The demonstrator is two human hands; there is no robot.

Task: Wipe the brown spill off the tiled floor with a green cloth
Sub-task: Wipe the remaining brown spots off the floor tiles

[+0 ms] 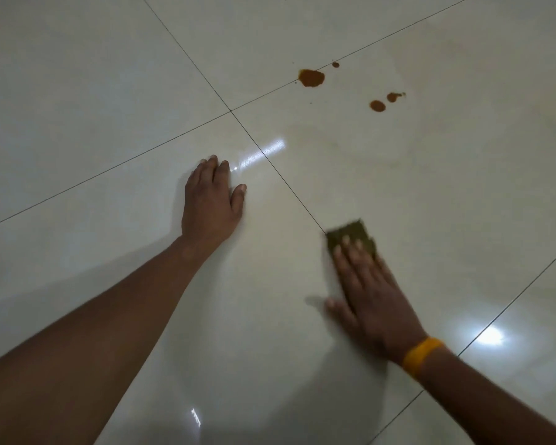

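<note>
Hands both flat on glossy pale tiled floor (109,91). Left hand (211,200) palm down, fingers straight, arm extended, holding nothing. Right hand (371,295), motion-blurred, presses straight fingers on green cloth (350,236), a folded rectangular pad beside a dark grout line. Orange wristband (421,356) on right wrist. Brown spill (312,78): one blotch plus smaller drops, well beyond cloth, untouched

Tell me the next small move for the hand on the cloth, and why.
Probably slide the right hand and green cloth forward toward the brown spill. The spots sit unwiped on the floor well beyond the cloth, while the left hand rests flat on the tile.
</note>
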